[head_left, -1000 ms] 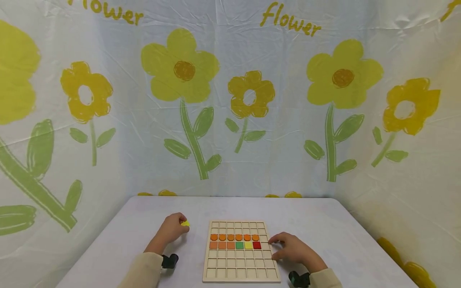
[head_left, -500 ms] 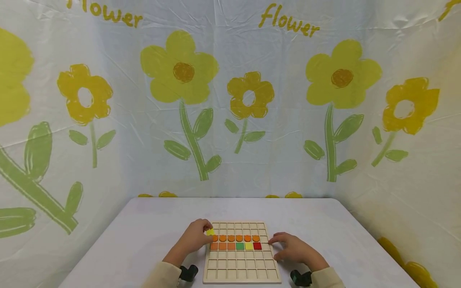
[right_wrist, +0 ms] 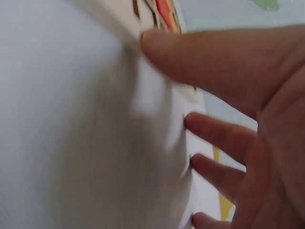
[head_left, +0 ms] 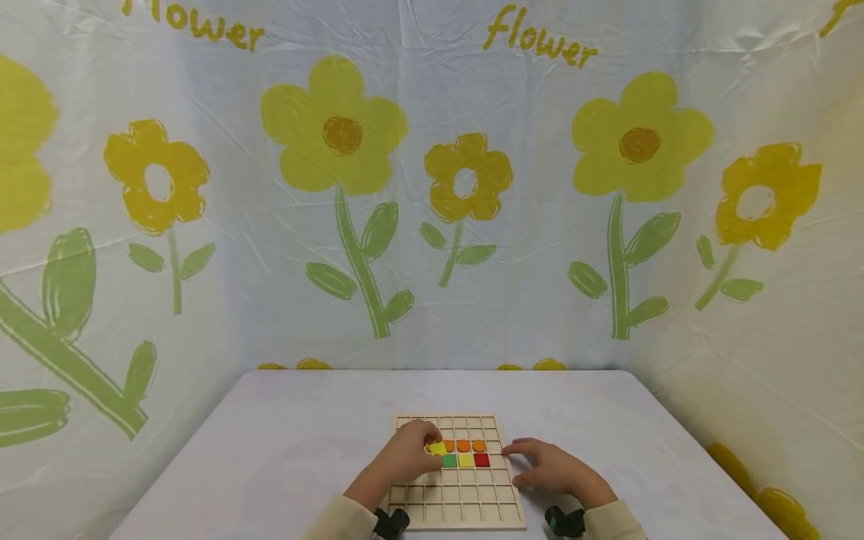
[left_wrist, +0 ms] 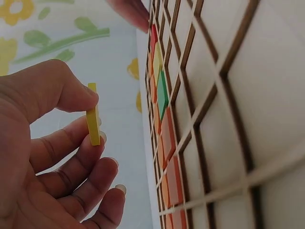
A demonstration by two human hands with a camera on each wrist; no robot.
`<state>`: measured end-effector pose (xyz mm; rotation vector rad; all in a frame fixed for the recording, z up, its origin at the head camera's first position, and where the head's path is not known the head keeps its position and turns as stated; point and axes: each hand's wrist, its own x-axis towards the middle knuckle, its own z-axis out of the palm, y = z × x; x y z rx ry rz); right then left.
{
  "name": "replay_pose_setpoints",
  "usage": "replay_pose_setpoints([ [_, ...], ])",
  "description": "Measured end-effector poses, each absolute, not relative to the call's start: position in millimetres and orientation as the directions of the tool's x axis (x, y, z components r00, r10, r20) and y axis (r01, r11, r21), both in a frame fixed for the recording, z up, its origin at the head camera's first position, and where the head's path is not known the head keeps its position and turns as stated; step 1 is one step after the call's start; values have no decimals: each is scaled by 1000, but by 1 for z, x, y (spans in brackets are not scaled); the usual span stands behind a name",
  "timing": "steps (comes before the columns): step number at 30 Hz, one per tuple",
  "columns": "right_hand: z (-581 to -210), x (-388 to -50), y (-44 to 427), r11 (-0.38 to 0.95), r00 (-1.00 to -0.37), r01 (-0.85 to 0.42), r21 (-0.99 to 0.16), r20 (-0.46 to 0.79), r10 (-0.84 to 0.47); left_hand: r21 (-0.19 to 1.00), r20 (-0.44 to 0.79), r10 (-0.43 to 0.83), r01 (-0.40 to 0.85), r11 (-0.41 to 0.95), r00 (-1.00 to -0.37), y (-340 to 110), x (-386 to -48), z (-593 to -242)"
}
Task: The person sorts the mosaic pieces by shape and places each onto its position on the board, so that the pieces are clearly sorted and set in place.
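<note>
A wooden grid board (head_left: 475, 515) lies on the table. My left hand (head_left: 407, 454) is over its left half, pinching a yellow square tile (left_wrist: 93, 117) between thumb and fingertips, apart from the grid in the left wrist view. Orange discs (head_left: 463, 445) form one row. In the row below sit a green tile (head_left: 449, 460), a pale yellow tile (head_left: 466, 460) and a red tile (head_left: 481, 460); orange tiles (left_wrist: 176, 176) beside them show in the left wrist view. At the board's right edge my right hand (head_left: 556, 469) rests its thumb (right_wrist: 164, 47), fingers spread, holding nothing.
The white table (head_left: 304, 401) extends around the board on both sides and behind it. A flower-printed cloth (head_left: 540, 262) hangs at the back and sides. Each wrist carries a black camera (head_left: 564, 522).
My left hand has moved rightward from the table onto the board, carrying the yellow tile, and now covers the left-hand discs and tiles. The right hand has hardly moved.
</note>
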<state>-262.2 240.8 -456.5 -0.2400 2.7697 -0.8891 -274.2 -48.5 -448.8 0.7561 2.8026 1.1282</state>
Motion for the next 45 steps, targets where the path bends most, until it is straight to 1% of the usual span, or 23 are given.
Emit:
replay_pose_setpoints([
  [5,-456,-262,239,816,-967,-103,-568,-137,-217,658,164,464,447,606,-871,-37,-271,-453],
  [11,-457,-262,238,837,-967,-103,-537,-145,-212,682,129,489,435,588,-863,-26,-269,-453],
  [14,-457,-263,239,840,-963,-106,-532,-155,-220,666,124,491,439,603,-863,-19,-268,-451],
  [20,-455,-264,241,841,-956,-159,-516,-131,-261,639,113,496,445,628,-861,-3,-270,-449],
  [28,-455,-264,245,825,-948,-185,-534,-126,-294,589,90,503,453,670,-860,13,-280,-454],
  [32,-455,-265,245,823,-948,-179,-538,-131,-292,562,94,509,468,682,-855,21,-284,-456],
  [39,-454,-264,244,828,-951,-167,-536,-136,-279,575,102,533,487,657,-840,32,-284,-452],
  [45,-454,-263,244,828,-953,-142,-542,-150,-262,557,83,541,489,672,-837,38,-287,-456],
])
